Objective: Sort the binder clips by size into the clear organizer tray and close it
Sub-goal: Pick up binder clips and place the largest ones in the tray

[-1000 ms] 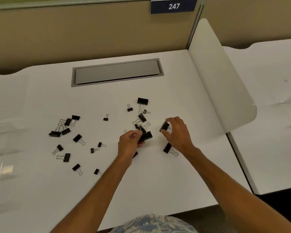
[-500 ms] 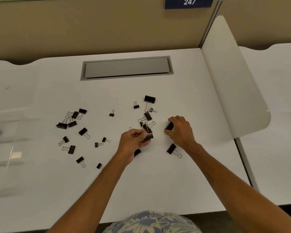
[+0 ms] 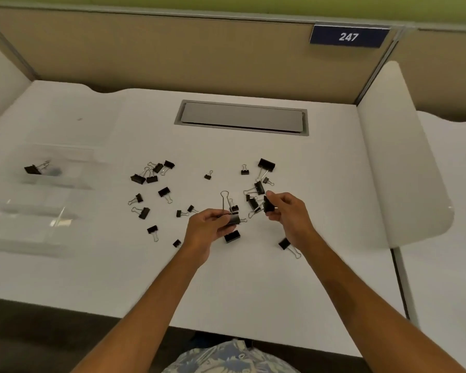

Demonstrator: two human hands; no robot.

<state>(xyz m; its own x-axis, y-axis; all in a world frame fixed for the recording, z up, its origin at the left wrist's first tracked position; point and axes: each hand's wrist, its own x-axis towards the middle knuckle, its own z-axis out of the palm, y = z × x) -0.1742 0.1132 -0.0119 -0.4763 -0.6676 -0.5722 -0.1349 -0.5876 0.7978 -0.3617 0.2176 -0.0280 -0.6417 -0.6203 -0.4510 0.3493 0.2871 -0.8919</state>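
Both hands have lifted off the white desk (image 3: pixel 240 286): the left hand (image 3: pixel 209 232) now pinches a large binder clip (image 3: pixel 233 218), wire handles upright, and the right hand (image 3: pixel 287 211) grips a smaller clip (image 3: pixel 268 204). Pickup looks finished; carrying comes next. Loose clips (image 3: pixel 152 175) lie scattered beyond. Far left, the clear organizer tray (image 3: pixel 51 200) sits open, holding one clip (image 3: pixel 33 169). Tan partition (image 3: pixel 172 49) behind.
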